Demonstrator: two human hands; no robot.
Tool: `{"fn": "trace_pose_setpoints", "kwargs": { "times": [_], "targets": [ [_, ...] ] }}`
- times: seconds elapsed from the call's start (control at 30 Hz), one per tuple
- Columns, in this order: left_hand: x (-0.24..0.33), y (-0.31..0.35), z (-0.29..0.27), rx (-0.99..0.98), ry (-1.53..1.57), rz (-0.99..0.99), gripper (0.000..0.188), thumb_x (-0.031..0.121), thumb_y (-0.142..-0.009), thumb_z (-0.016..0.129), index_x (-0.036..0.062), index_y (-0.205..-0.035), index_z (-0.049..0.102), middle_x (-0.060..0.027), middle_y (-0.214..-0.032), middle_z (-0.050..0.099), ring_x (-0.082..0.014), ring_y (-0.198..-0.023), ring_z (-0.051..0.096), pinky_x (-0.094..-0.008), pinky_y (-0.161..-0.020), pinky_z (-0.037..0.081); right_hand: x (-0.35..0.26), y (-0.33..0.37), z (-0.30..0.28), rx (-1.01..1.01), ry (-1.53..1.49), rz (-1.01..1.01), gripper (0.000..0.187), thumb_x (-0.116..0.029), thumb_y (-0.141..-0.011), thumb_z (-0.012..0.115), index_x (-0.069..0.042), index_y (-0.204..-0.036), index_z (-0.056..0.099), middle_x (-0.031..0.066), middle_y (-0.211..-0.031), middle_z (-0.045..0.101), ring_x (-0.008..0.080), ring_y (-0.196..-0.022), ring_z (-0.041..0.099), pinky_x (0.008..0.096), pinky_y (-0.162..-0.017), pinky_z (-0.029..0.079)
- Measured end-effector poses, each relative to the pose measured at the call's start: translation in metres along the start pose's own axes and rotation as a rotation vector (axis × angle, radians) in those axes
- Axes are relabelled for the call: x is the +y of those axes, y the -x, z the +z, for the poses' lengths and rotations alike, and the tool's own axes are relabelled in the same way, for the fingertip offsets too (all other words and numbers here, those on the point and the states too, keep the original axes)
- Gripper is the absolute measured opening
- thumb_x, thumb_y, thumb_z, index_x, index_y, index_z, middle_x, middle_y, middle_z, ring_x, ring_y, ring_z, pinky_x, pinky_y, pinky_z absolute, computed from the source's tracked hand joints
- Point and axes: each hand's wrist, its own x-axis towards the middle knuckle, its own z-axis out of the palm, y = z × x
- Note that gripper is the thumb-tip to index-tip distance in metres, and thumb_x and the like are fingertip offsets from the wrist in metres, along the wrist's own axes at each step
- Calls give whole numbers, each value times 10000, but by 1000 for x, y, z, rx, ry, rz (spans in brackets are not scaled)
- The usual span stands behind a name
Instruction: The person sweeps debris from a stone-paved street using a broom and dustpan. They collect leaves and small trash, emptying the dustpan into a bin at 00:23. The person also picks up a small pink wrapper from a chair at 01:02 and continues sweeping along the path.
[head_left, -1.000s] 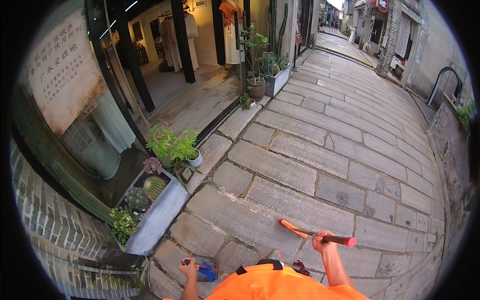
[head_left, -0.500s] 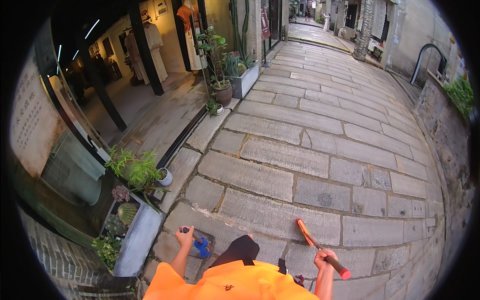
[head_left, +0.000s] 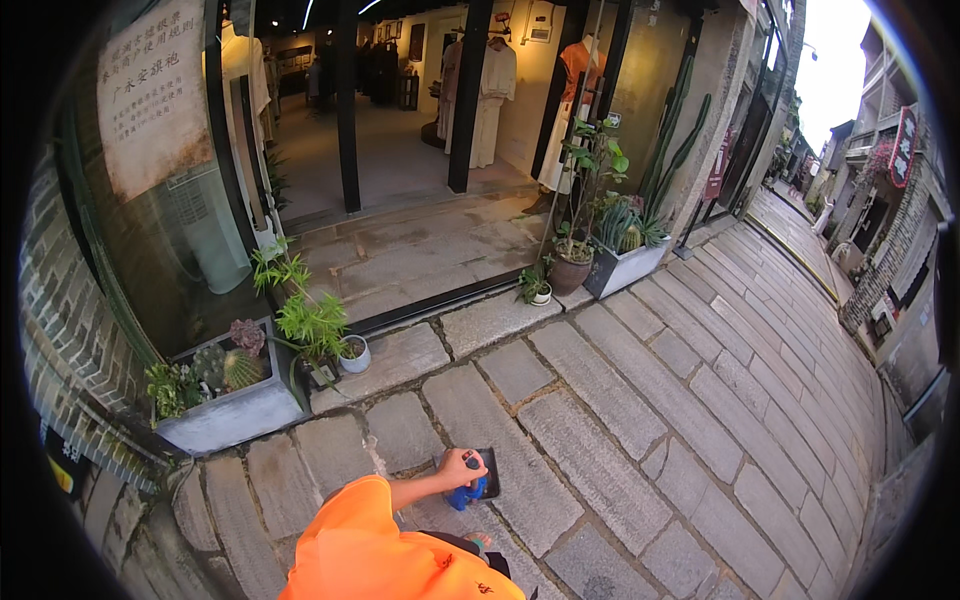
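Note:
My left hand [head_left: 460, 469] is closed around the dark top of a long-handled dustpan [head_left: 490, 474], seen almost straight from above. Past my fingers its dark grey pan shows, low over or on the paving; I cannot tell which. A bright blue part [head_left: 462, 497] sits below the hand, beside the pan. My left arm reaches out from an orange sleeve [head_left: 355, 520]. My right hand is outside the picture. Part of a foot [head_left: 482, 540] shows near the lower edge.
A stone planter [head_left: 235, 415] with cacti and a potted leafy plant [head_left: 352, 352] stand by the shop's raised doorstep [head_left: 400, 358]. Farther right are a brown pot [head_left: 571, 272] and a pale planter box [head_left: 625, 268]. Stone paving [head_left: 640, 400] runs up the lane.
My view has swung left toward the shop front. The right hand, with its orange-headed, red-ended stick, has left the picture. The left hand still holds the dustpan, now nearer the middle.

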Motion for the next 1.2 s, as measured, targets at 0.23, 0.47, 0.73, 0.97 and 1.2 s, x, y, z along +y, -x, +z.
{"fn": "trace_pose_setpoints", "kwargs": {
  "times": [0.23, 0.47, 0.73, 0.97, 1.2],
  "targets": [
    [62, -105, 68, -92, 27, 9, 130, 199, -714, 699, 96, -710, 621, -4, -526, 588, -75, -414, 540, -234, -433, 438, -75, -114, 100, -37, 124, 41, 136, -131, -723, 495, -110, -605, 432, -24, -523, 423, 107, -423, 397, 225, -379, 324],
    [72, -223, 150, -24, -11, -43, 141, 218, -678, 705, 105, -688, 622, -19, -523, 585, -99, -415, 559, -257, -452, 460, -159, -241, 158, -67, 188, 86, 133, -157, -705, 529, -115, -612, 443, -17, -545, 422, 118, -440, 388, 237, -380, 308],
    [139, -369, 229, 186, -232, -137, 209, 286, -631, 693, 93, -663, 619, -44, -490, 577, -143, -419, 581, -284, -485, 484, -288, -375, 257, -125, 270, 111, 144, -186, -686, 566, -121, -620, 456, -8, -571, 420, 130, -459, 377, 250, -382, 291],
    [186, -462, 297, 233, -178, -129, 199, 277, -622, 688, 99, -643, 601, -46, -464, 555, -161, -398, 552, -308, -494, 474, -381, -473, 316, -155, 354, 124, 162, -212, -668, 599, -126, -628, 468, 0, -594, 419, 141, -477, 367, 262, -384, 276],
    [193, -590, 376, 260, -194, -39, 165, 246, -626, 687, 107, -627, 597, -46, -480, 555, -165, -411, 550, -309, -497, 465, -477, -617, 320, -480, 371, 136, 188, -238, -651, 632, -131, -635, 479, 7, -616, 418, 152, -494, 358, 274, -385, 261]
  ]
}}
